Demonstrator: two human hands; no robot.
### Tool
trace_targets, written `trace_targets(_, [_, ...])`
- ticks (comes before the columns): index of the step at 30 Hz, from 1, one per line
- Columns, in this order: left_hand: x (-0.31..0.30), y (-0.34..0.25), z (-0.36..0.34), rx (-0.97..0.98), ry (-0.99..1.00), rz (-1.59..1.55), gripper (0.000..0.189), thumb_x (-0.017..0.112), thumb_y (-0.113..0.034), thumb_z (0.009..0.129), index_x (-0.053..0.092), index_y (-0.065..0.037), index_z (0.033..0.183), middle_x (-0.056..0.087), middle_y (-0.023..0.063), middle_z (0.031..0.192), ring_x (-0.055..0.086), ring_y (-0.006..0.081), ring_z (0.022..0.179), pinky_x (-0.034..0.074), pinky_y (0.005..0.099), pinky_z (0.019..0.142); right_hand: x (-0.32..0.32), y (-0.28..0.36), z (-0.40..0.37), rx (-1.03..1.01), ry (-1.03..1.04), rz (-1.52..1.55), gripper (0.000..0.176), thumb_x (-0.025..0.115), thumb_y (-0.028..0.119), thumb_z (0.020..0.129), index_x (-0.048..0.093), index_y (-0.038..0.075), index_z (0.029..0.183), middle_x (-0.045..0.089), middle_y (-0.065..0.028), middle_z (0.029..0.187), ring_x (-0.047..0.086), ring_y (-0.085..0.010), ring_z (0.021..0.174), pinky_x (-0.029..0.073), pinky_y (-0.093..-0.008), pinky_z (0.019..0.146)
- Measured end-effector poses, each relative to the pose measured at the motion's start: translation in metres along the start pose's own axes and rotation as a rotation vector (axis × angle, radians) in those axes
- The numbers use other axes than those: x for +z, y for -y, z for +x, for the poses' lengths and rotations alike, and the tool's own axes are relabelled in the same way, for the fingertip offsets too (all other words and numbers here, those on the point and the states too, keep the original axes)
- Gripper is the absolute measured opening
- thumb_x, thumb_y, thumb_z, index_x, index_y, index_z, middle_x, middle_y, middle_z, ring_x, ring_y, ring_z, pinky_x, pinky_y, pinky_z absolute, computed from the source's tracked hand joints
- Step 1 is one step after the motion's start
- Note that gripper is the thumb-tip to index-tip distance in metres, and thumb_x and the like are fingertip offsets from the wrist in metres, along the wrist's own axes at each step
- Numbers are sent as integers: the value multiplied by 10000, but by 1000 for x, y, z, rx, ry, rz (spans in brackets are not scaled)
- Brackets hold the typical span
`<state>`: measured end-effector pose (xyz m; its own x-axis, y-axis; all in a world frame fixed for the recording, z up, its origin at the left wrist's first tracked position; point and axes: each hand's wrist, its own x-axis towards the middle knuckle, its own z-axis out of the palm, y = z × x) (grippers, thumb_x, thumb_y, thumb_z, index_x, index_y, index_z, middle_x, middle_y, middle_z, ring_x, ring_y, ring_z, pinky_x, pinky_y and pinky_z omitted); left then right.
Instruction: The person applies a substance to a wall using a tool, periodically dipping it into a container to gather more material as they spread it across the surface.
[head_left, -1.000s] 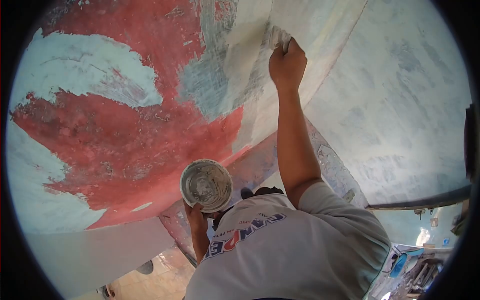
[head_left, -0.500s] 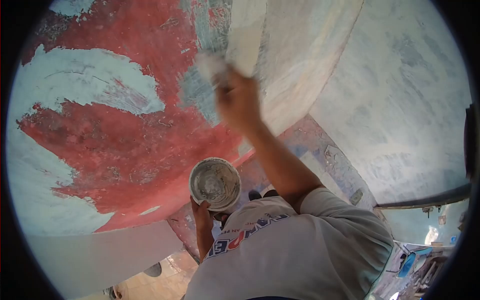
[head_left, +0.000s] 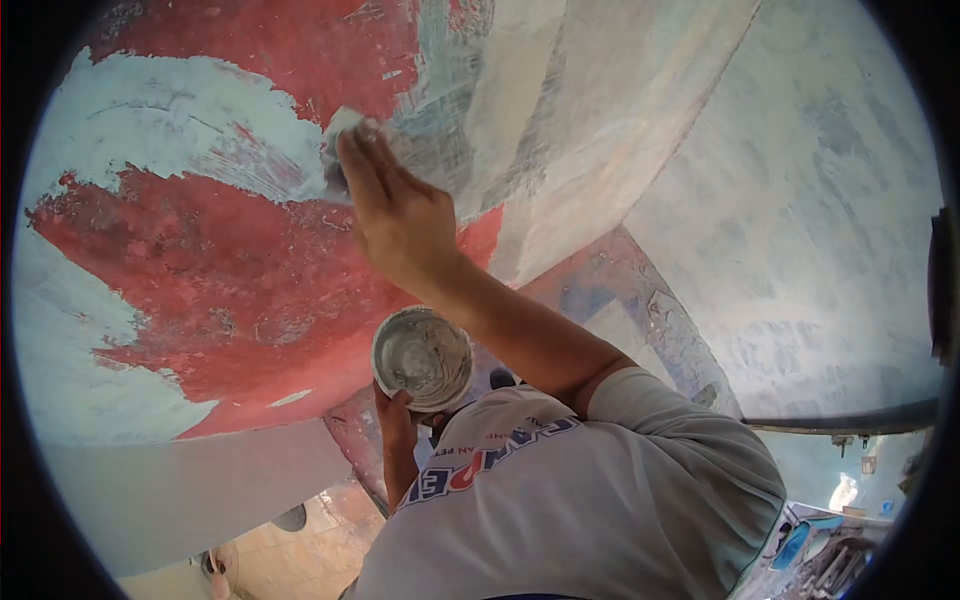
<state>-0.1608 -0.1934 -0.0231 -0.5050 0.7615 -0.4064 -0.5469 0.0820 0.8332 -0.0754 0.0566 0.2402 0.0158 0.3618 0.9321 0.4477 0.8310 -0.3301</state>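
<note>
Your right hand [head_left: 400, 215] pinches a spreader [head_left: 340, 125] against the hull [head_left: 250, 270] and your left hand [head_left: 395, 420] grips the filler tub [head_left: 422, 357]; by my judgement a broad red patch is not yet covered.

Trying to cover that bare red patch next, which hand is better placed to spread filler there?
Probably right. The right hand presses the spreader flat on the hull beside the red patch; the left hand is lower, holding the filler tub.

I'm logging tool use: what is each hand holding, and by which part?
The right hand presses a small pale spreader to the hull, fingers flat along its back. The left hand holds a round tub from beneath, by its base.
</note>
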Motion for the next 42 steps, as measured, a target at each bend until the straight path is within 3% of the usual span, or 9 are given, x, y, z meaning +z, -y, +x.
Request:
trace_targets(3, [1,2,17,45,35,-11,751,447,81,732,405,-98,1461,540,117,1294,620,255,1101,606,346,764,-38,-8,7,142,339,306,581,592,-22,814,577,90,1384,706,-178,1178,732,-327,950,613,-380,748])
trace_targets(12, [30,-28,-13,-41,78,84,768,431,70,739,373,-114,1482,539,132,1288,651,285,1056,648,404,732,-51,-104,47,326,-74,-145,400,603,60,847,670,69,1241,656,-216,687,658,-378,600,517,-453,566])
trace_targets(15, [49,-36,-17,-75,-11,102,762,429,74,741,377,-113,1478,537,136,1298,655,291,1048,649,394,728,-7,-52,-3,22,20,-31,602,602,13,796,555,60,1395,637,-207,1327,716,-316,1005,599,-402,796])
trace_targets(19, [18,4,13,10,49,44,763,428,81,738,377,-113,1474,526,142,1315,637,297,1090,650,398,740,-31,-25,-19,69,383,320,629,581,-55,772,563,79,1386,652,-150,1329,689,-315,1111,593,-395,893])
trace_targets(27, [25,-10,7,-115,-18,53,767,440,81,735,395,-92,1481,524,128,1338,570,271,1197,561,366,903,-45,-137,22,110,-111,-24,508,507,-82,829,650,25,1304,716,-194,1179,743,-309,982,605,-356,783])
trace_targets(30, [-3,25,34,350,739,-607,749,446,76,739,405,-84,1469,531,127,1326,582,269,1177,560,365,898,-12,-103,-35,-87,84,-30,592,548,-64,789,614,69,1362,619,-156,1379,640,-303,1217,563,-414,956])
trace_targets(32, [17,-8,7,25,40,129,729,448,73,746,411,-77,1458,535,123,1321,582,271,1174,564,371,889,-25,-83,-56,-108,157,11,601,547,-63,787,609,75,1369,619,-150,1380,641,-300,1217,565,-408,952])
trace_targets(34, [17,-7,6,14,47,111,735,447,71,747,406,-89,1463,537,125,1317,591,279,1163,580,380,869,-54,-79,-56,74,442,226,571,544,-52,813,618,86,1363,658,-167,1311,688,-297,1134,587,-392,902])
trace_targets(42, [41,-32,-17,-81,-6,30,748,444,67,760,371,-149,1473,541,142,1281,657,339,1055,666,484,692,-71,-148,44,388,-192,-42,336,583,10,841,688,8,1161,713,-227,827,679,-395,670,537,-420,591])
